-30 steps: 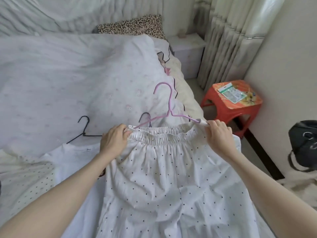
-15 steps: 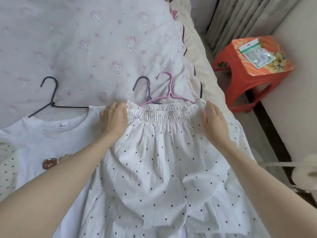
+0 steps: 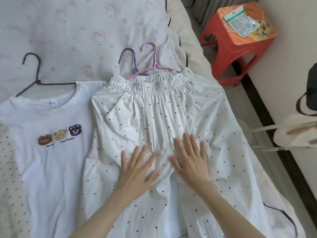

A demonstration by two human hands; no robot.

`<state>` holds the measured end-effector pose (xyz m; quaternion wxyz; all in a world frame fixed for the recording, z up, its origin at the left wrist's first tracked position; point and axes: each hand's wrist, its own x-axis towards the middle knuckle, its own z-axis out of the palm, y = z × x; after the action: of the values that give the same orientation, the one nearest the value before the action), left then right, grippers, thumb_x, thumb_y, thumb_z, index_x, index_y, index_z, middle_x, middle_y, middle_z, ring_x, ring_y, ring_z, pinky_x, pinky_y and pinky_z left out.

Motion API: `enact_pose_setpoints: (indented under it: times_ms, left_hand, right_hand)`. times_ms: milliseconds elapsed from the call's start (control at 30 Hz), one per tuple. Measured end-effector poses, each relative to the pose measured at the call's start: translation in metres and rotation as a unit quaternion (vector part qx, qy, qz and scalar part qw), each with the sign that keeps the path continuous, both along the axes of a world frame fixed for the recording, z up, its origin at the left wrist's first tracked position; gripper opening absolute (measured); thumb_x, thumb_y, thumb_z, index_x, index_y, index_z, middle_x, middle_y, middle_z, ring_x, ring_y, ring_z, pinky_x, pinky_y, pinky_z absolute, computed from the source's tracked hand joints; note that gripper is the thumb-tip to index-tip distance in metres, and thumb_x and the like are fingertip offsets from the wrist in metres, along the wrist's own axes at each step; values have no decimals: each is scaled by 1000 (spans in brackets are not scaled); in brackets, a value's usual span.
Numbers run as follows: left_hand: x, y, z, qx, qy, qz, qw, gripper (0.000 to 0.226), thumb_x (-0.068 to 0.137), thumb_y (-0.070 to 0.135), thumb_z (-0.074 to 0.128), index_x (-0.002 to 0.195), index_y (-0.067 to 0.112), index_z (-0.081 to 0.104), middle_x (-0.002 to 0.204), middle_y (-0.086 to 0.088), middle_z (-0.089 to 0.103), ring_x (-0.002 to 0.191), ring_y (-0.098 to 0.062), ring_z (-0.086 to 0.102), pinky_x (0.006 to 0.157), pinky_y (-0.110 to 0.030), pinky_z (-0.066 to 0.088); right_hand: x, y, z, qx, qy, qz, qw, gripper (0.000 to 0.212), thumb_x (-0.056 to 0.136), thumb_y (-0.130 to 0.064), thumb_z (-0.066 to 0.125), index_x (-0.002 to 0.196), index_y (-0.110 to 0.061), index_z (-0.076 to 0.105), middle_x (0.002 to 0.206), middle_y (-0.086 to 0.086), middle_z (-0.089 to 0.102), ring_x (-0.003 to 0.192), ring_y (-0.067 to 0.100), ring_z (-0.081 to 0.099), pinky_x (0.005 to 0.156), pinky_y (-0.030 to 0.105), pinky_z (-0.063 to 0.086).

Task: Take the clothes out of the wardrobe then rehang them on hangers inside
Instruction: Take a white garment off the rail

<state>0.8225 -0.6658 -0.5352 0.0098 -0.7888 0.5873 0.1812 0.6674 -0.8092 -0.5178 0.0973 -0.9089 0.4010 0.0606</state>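
Note:
A white skirt with black dots (image 3: 168, 117) lies flat on the bed, its elastic waistband over a pink hanger (image 3: 155, 65). A purple hanger (image 3: 130, 60) pokes out beside the pink one. My left hand (image 3: 137, 170) and my right hand (image 3: 190, 158) rest flat on the skirt's middle, fingers spread, holding nothing. To the left lies a white T-shirt with a bear print (image 3: 51, 134) on a black hanger (image 3: 36, 76).
The bed has a white quilt with pink figures (image 3: 77, 31). An orange plastic stool (image 3: 240, 36) with a clear packet (image 3: 241, 23) stands by the bed's right side. A dark bag and a cream tote (image 3: 295, 133) hang at the right edge. A dotted cloth (image 3: 8, 160) lies far left.
My hands let go of the waistband and slid down onto the middle of the skirt, now lying flat. The view tilted further down onto the bed.

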Motion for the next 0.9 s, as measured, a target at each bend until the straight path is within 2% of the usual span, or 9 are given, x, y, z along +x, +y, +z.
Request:
enact_pose_setpoints:
  times_ms: [167, 233, 333, 433, 533, 600, 700, 767, 900]
  left_hand:
    - [-38, 48, 9, 41, 23, 13, 999, 53, 94, 51, 19, 142, 32, 31, 149, -7, 34, 137, -29, 25, 101, -66, 25]
    - [-44, 61, 19, 51, 28, 21, 998, 50, 96, 49, 16, 141, 34, 31, 148, -6, 36, 135, -29, 26, 96, -66, 31]
    - [-46, 74, 38, 33, 27, 7, 999, 50, 91, 45, 29, 139, 34, 33, 146, -7, 38, 134, -31, 31, 91, -66, 35]
    - [-42, 84, 64, -18, 34, -16, 999, 52, 90, 45, 31, 140, 32, 32, 148, -9, 34, 136, -30, 24, 96, -64, 26]
    - [-43, 89, 95, -66, 32, -75, 995, 53, 89, 43, 32, 139, 28, 33, 146, -13, 37, 135, -30, 20, 98, -63, 23]
    - [-49, 93, 114, -78, 34, -118, 989, 54, 89, 43, 32, 140, 27, 33, 146, -13, 36, 136, -30, 19, 99, -63, 23]
    - [-68, 100, 142, -82, 66, -146, 984, 57, 89, 49, 27, 143, 31, 29, 153, -8, 22, 141, -24, 4, 107, -58, 9]
    - [-91, 100, 162, -67, 96, -148, 982, 66, 85, 56, 15, 146, 33, 23, 156, -3, 6, 142, -19, -12, 109, -53, -7]
    - [-151, 85, 221, -74, 114, -220, 966, 75, 75, 60, 0, 147, 37, 9, 157, -1, -5, 142, -22, -16, 110, -51, -12]
  right_hand:
    - [-36, 51, 2, 16, 47, -16, 999, 61, 89, -53, 31, 140, -21, 37, 148, 9, 35, 139, 25, 21, 111, 49, 8]
    - [-49, 71, 8, 25, 57, -31, 998, 58, 87, -49, 32, 138, -21, 38, 144, 9, 41, 135, 28, 33, 109, 48, 11]
    - [-67, 103, 25, 33, 41, -93, 994, 49, 93, -45, 25, 132, -21, 41, 136, 9, 51, 124, 28, 50, 107, 46, 21]
    - [-81, 141, 53, 30, 34, -145, 988, 51, 97, -46, 17, 131, -19, 43, 133, 10, 54, 121, 27, 53, 104, 48, 34]
    - [-97, 168, 81, 2, 26, -164, 986, 51, 89, -44, 30, 132, -18, 41, 135, 13, 51, 124, 31, 50, 107, 50, 22]
    - [-108, 182, 105, -8, 19, -207, 978, 53, 93, -48, 24, 132, -18, 43, 137, 13, 49, 126, 31, 47, 108, 50, 21]
    - [-127, 204, 146, -20, -3, -274, 961, 62, 96, -53, 6, 135, -20, 41, 140, 10, 46, 130, 29, 42, 109, 49, 20]
    - [-148, 221, 172, -36, -20, -308, 951, 63, 96, -53, 6, 136, -20, 40, 140, 10, 46, 130, 30, 42, 109, 51, 22]
    - [-204, 266, 221, -71, -40, -389, 918, 63, 96, -54, 10, 136, -18, 43, 140, 11, 46, 131, 30, 41, 108, 53, 25]
